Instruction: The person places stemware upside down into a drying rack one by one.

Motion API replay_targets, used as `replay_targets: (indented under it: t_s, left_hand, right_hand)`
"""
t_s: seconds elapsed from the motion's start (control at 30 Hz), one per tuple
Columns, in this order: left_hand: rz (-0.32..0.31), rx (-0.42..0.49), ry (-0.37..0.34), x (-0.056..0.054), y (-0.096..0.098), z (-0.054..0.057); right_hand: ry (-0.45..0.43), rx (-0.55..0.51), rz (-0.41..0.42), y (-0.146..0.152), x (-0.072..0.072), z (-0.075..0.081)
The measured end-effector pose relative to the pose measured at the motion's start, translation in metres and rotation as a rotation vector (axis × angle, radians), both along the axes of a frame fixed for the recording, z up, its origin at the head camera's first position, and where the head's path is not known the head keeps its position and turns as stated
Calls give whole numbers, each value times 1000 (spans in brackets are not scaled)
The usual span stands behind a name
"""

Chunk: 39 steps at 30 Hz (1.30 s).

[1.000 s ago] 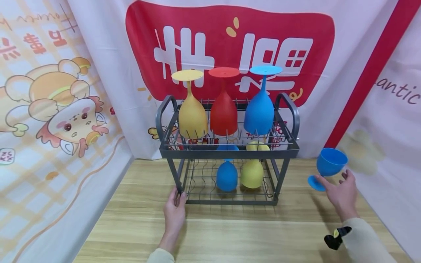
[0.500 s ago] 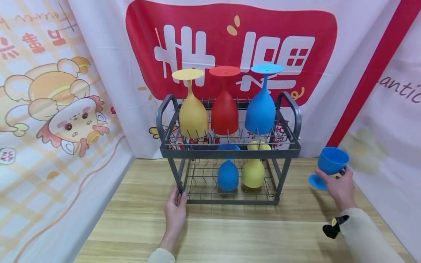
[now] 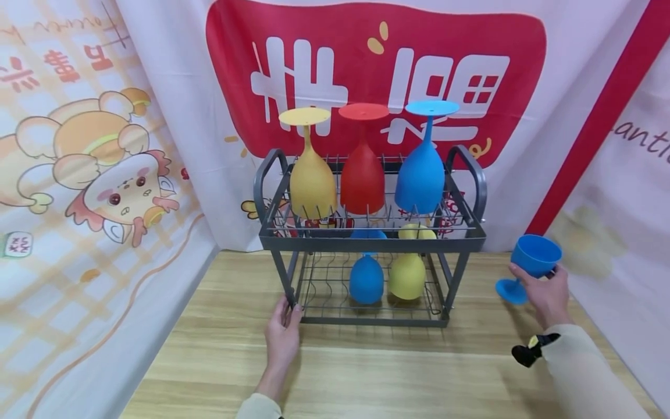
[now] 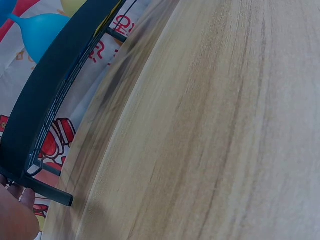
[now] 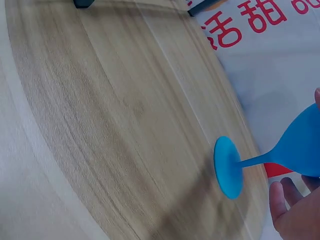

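My right hand (image 3: 545,294) grips a blue plastic goblet (image 3: 535,256), mouth up and tilted to the right, at the right of the dark two-tier dish rack (image 3: 371,243). In the right wrist view the goblet's stem and round base (image 5: 229,167) show close over the tabletop, and its rim is out of frame. My left hand (image 3: 282,336) holds the rack's front left lower corner, thumb in front; some of its fingers are hidden behind the post. Upside down on the top tier stand a yellow goblet (image 3: 313,180), a red goblet (image 3: 362,180) and a blue goblet (image 3: 420,180).
Lower down in the rack, a smaller blue goblet (image 3: 366,280) and a yellow-green goblet (image 3: 407,276) sit upside down. The rack stands on a wood-grain table (image 3: 377,372). Printed cloth walls (image 3: 173,116) rise at the back and both sides.
My right hand has moved up slightly, its fingers now closer round the goblet's bowl. The head view has shifted a little. My left hand stays at the rack's corner.
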<state>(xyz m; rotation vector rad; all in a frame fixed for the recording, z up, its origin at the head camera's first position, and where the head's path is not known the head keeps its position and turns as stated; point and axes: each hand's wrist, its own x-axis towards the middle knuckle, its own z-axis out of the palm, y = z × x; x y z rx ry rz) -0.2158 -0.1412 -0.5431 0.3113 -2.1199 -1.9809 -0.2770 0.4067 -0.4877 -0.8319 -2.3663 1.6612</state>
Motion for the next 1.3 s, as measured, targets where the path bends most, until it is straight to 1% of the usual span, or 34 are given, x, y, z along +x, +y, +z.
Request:
replay_targets:
  t_s: [0.13,0.3,0.47,0.6,0.83,0.93,1.2,1.3]
  left_hand:
    - [1,-3,-1,0,2,2]
    - [5,-1,0,1,2,3]
    - [2,-1,-2,1,1,2]
    - [3,0,-8,0,0,0]
    - [-5,-10,3,1,-1,-1]
    - [-5,-10,10,0,0,-1]
    - [0,-8,45,-1,2,-1]
    - [-6,-14,31,0,2,-1]
  right_hand:
    - [17,-25,6,0,-2,2]
    - [48,-93,-25,-5,-9,2]
    - [41,-59,-30,-11,-10,-1]
    - [57,-26,-23,-16,-6,-4]
    - [114,-46,-31,-22,10,-9]
    - [130,-29,-32,-23,18,-12]
    - [175,58,-32,-26,48,-16]
    - [189,66,-22,-29,61,-16]
